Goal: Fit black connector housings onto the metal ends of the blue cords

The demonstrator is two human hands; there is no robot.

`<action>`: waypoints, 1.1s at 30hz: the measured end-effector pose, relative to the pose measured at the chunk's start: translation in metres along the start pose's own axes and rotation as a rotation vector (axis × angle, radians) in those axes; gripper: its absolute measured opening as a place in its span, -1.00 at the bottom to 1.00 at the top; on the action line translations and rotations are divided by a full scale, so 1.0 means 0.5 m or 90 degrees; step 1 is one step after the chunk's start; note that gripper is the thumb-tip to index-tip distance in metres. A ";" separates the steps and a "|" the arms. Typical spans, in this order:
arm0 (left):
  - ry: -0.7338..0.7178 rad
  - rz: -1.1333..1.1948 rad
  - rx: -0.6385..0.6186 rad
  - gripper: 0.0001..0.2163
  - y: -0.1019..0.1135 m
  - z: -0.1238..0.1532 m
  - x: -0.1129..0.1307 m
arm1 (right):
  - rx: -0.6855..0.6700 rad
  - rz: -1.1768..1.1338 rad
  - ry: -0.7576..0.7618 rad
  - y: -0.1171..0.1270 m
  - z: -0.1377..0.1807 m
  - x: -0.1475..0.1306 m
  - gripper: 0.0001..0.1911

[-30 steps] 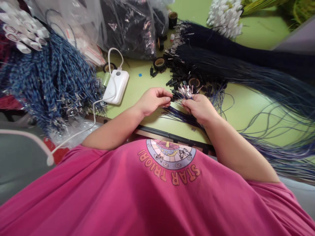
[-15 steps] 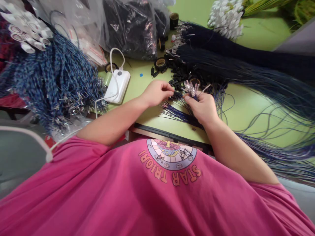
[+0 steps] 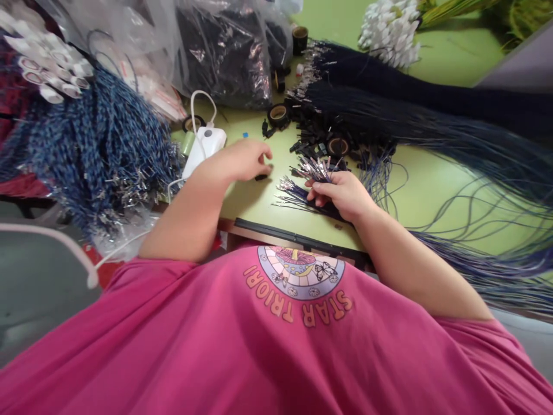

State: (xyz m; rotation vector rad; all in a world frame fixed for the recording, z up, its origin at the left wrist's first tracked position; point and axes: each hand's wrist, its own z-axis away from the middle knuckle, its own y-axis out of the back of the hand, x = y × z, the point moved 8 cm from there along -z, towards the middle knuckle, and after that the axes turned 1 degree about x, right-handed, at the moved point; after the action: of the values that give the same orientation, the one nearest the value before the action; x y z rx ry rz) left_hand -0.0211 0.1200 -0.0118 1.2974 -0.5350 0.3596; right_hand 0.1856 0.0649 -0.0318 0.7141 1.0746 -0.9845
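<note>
My right hand [image 3: 341,193] is closed around a bundle of thin dark blue wires, whose silvery metal terminals [image 3: 315,167] fan out above the fingers. Just below and left of it, more wire ends [image 3: 288,187] with metal tips lie on the table. My left hand [image 3: 253,160] is apart from the bundle, over the table to its left, fingers curled. A small black piece [image 3: 261,177] shows at its lower fingertips, seemingly held; its kind is unclear. Beyond the right hand lies a heap of black connectors [image 3: 313,129] with a roll of black tape [image 3: 338,145] among them.
A white power bank [image 3: 205,147] with a cable lies beside my left forearm. Blue twisted wires [image 3: 99,132] hang over the left edge. A bag of black parts [image 3: 224,52] stands behind, near another tape roll [image 3: 279,115]. Long dark wires [image 3: 410,104] cover the right side.
My left hand has moved left, away from the right hand and the wire ends. The right hand has shifted slightly left and toward me, still gripping the wires.
</note>
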 end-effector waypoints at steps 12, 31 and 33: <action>0.084 0.476 -0.092 -0.97 -0.056 0.085 0.066 | 0.017 0.023 0.012 0.005 0.007 -0.009 -0.87; 0.138 0.730 -0.074 -0.91 -0.117 0.082 0.054 | 0.122 0.185 0.098 0.022 0.014 -0.029 -0.84; 0.130 0.710 -0.072 -0.90 -0.117 0.083 0.054 | 0.120 0.203 0.108 0.020 0.014 -0.032 -0.83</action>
State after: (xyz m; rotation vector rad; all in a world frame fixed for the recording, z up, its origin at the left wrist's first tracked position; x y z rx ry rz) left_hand 0.0257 0.0643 -0.0367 0.7294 -1.0566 1.3407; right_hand 0.1951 0.0677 -0.0142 1.1025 0.9831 -0.7654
